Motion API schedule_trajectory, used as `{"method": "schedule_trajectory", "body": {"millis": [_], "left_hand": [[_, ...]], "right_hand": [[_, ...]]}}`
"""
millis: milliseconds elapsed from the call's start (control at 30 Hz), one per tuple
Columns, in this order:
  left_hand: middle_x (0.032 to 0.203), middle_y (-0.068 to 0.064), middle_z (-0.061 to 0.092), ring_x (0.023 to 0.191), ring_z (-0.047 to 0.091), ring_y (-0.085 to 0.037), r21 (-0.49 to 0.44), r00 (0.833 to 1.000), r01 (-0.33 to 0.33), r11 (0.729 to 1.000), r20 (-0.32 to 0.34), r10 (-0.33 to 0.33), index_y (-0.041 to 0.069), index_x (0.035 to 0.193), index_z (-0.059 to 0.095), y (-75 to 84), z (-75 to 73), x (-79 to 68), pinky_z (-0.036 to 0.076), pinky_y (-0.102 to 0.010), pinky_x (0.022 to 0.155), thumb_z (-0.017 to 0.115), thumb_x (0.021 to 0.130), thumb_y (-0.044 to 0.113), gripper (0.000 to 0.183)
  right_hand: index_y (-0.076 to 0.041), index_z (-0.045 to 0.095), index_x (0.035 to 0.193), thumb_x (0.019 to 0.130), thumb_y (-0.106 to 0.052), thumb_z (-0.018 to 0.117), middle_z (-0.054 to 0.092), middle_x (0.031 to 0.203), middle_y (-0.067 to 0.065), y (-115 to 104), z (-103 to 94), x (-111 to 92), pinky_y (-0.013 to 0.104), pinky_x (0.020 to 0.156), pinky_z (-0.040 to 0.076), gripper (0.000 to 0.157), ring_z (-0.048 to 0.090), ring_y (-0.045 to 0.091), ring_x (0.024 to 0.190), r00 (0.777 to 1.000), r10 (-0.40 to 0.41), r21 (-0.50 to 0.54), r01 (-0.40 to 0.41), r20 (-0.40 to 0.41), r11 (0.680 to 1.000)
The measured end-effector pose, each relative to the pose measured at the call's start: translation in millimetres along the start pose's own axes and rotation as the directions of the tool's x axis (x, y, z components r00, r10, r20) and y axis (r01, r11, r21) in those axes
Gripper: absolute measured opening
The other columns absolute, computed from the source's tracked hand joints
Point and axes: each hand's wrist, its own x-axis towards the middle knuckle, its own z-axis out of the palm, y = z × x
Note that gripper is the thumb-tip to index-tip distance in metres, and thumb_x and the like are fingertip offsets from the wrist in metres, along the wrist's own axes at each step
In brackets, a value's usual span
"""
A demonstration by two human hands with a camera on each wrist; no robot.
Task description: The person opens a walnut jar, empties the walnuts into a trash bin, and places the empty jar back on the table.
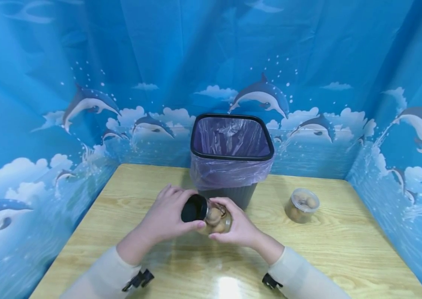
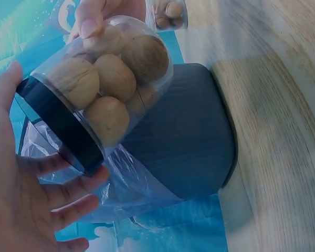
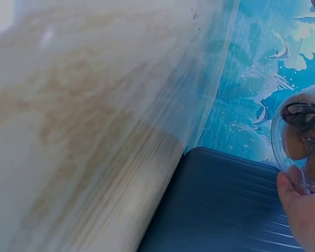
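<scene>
A clear jar [image 1: 219, 219] with a black lid [image 1: 194, 207] lies tilted on its side in the air, held between both hands before the bin. Inside are several round brown walnut-like pieces [image 2: 114, 77]; in the right wrist view one has a dark, blackened patch [image 3: 303, 116]. My left hand [image 1: 167, 215] grips the lid end, thumb on one side and fingers on the other. Around the jar's base end curls my right hand [image 1: 240, 226], its thumb and fingertips on the clear wall. The lid appears to sit on the jar's mouth.
Behind the hands stands a dark grey bin [image 1: 246, 195] with a black rim and a purple plastic liner [image 1: 229, 172]. To the right, a second clear container [image 1: 300, 206] holds similar brown pieces on the wooden table [image 1: 349, 245]. A blue dolphin-print curtain [image 1: 158, 62] surrounds the table's back and sides.
</scene>
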Motion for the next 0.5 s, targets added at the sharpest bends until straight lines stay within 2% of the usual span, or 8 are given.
{"method": "schedule_trajectory", "body": {"millis": [200, 267, 367, 500], "left_hand": [[0.125, -0.004, 0.067, 0.125, 0.052, -0.03, 0.018, 0.999, 0.034, 0.999, -0.008, -0.034, 0.015, 0.136, 0.06, 2.6, 0.4, 0.5, 0.018, -0.056, 0.119, 0.056, 0.077, 0.084, 0.09], [0.125, -0.004, 0.067, 0.124, 0.052, -0.031, 0.022, 0.999, 0.043, 0.999, -0.008, -0.043, 0.015, 0.135, 0.06, 3.6, 0.4, 0.7, 0.018, -0.056, 0.119, 0.054, 0.077, 0.085, 0.09], [0.124, -0.004, 0.067, 0.124, 0.053, -0.031, 0.026, 0.999, 0.049, 0.998, -0.014, -0.049, 0.015, 0.134, 0.061, 4.3, 0.8, 0.8, 0.019, -0.057, 0.118, 0.054, 0.078, 0.085, 0.09], [0.123, -0.005, 0.068, 0.122, 0.054, -0.032, 0.023, 0.999, 0.028, 0.999, -0.038, -0.027, 0.015, 0.135, 0.06, 3.2, 1.3, 0.0, 0.021, -0.059, 0.117, 0.06, 0.078, 0.08, 0.086]], "right_hand": [[0.003, 0.05, 0.135, 0.063, -0.003, 0.091, 0.058, 0.129, 0.016, -28.1, -4.8, 4.0, 0.032, 0.106, 0.043, 0.083, 0.057, 0.023, 0.119, 1.0, -0.027, -0.011, 0.027, -0.001, 1.0], [0.003, 0.051, 0.135, 0.064, -0.002, 0.091, 0.058, 0.128, 0.015, -32.2, -5.7, 4.9, 0.031, 0.105, 0.043, 0.081, 0.057, 0.021, 0.118, 1.0, -0.028, -0.003, 0.028, -0.002, 1.0], [-0.001, 0.05, 0.137, 0.063, -0.005, 0.092, 0.058, 0.129, 0.013, -20.7, -3.2, 3.2, 0.031, 0.105, 0.044, 0.085, 0.056, 0.02, 0.118, 1.0, -0.021, -0.004, 0.021, -0.006, 1.0], [-0.007, 0.049, 0.141, 0.063, -0.01, 0.094, 0.058, 0.131, 0.01, 1.5, -0.2, 0.6, 0.031, 0.105, 0.043, 0.09, 0.056, 0.02, 0.12, 1.0, -0.015, 0.01, 0.015, -0.007, 1.0]]}}
